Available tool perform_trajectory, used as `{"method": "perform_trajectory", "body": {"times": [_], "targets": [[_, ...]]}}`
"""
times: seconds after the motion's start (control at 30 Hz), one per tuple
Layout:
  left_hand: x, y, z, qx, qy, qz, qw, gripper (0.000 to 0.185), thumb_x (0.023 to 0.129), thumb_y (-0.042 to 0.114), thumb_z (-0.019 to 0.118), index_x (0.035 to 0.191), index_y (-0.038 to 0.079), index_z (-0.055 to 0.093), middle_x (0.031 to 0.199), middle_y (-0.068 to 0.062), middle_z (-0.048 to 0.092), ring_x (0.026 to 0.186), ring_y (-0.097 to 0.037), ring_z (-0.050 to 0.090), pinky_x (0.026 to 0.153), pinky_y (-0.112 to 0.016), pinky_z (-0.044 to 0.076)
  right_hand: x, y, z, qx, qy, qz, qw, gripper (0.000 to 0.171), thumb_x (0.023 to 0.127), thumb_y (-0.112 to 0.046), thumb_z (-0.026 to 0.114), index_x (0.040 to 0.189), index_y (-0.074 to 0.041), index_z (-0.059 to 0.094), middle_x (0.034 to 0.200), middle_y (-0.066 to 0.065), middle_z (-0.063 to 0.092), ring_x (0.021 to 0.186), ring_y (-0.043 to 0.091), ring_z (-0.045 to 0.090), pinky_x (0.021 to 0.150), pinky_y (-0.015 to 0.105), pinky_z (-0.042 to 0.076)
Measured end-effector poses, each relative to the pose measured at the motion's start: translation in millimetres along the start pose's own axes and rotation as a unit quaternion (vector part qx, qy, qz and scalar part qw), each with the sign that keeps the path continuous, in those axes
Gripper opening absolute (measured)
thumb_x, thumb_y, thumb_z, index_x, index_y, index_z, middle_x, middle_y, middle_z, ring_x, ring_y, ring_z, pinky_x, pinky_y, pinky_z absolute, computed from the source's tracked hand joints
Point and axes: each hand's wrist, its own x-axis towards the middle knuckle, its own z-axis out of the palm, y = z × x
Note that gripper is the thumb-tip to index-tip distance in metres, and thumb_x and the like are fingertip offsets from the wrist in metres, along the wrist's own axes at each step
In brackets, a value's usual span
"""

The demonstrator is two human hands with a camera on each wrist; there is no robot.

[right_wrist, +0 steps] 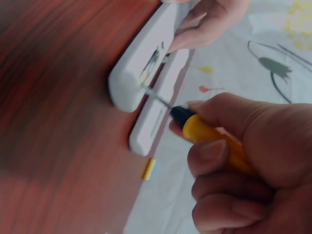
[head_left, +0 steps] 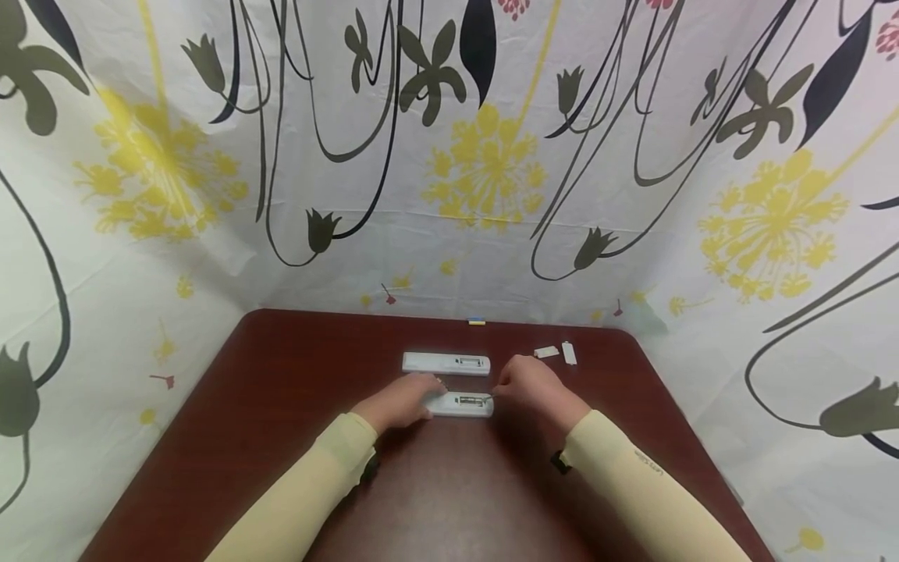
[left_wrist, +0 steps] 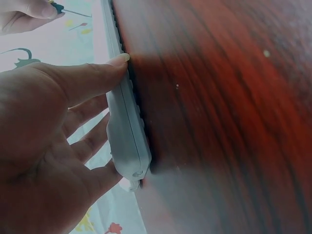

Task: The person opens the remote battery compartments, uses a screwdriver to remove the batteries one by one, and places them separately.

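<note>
Near remote (head_left: 460, 403), lying back-up mid-table (head_left: 281, 468) with its compartment open, is steadied flat by the left hand (head_left: 403, 400), fingers loosely extended along it, so the screwdriver (right_wrist: 209, 131) clenched in the right hand (head_left: 530, 386) can be aimed into the compartment.

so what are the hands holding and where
The right hand grips a screwdriver by its yellow handle. The left hand steadies the near remote at its left end.
</note>
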Motion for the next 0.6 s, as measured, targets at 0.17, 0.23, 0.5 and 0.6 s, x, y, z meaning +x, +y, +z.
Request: {"method": "perform_trajectory", "body": {"times": [0.17, 0.23, 0.5, 0.6], "targets": [[-0.7, -0.4, 0.8, -0.004, -0.001, -0.003, 1.0, 0.045, 0.1, 0.01, 0.084, 0.143, 0.011, 0.072, 0.15, -0.007, 0.067, 0.146, -0.027, 0.057, 0.123, -0.045, 0.045, 1.4, -16.5, 5.0, -0.055, 0.016, 0.003, 0.998, 0.027, 0.093, -0.01, 0.081, 0.067, -0.014, 0.074, 0.056, -0.009, 0.052, 0.056, 0.013, 0.042, 0.054, 0.033, 0.04], [-0.8, -0.5, 1.2, -0.006, -0.003, -0.004, 1.0, 0.045, 0.1, 0.01, 0.083, 0.143, 0.011, 0.072, 0.15, -0.007, 0.067, 0.146, -0.027, 0.057, 0.123, -0.045, 0.045, 2.3, -23.3, 7.0, -0.084, 0.024, 0.0, 0.996, 0.023, 0.093, -0.01, 0.082, 0.072, -0.014, 0.075, 0.061, -0.006, 0.057, 0.059, 0.014, 0.046, 0.056, 0.034, 0.044], [0.1, 0.9, -1.1, 0.002, -0.004, -0.004, 1.0, 0.045, 0.101, 0.011, 0.083, 0.144, 0.01, 0.071, 0.15, -0.007, 0.066, 0.146, -0.027, 0.057, 0.123, -0.044, 0.045, 8.1, -39.4, 9.3, -0.173, 0.049, -0.024, 0.983, 0.015, 0.092, -0.015, 0.09, 0.103, -0.008, 0.082, 0.083, 0.003, 0.075, 0.068, 0.016, 0.065, 0.066, 0.038, 0.061], [-0.4, 1.1, -2.6, 0.002, -0.003, -0.001, 1.0, 0.045, 0.1, 0.011, 0.083, 0.144, 0.01, 0.071, 0.149, -0.008, 0.067, 0.145, -0.028, 0.057, 0.122, -0.045, 0.045, 8.8, -39.3, 8.6, -0.164, 0.045, -0.019, 0.985, 0.017, 0.092, -0.016, 0.091, 0.103, -0.008, 0.082, 0.084, 0.002, 0.076, 0.068, 0.015, 0.065, 0.067, 0.037, 0.061]]}}
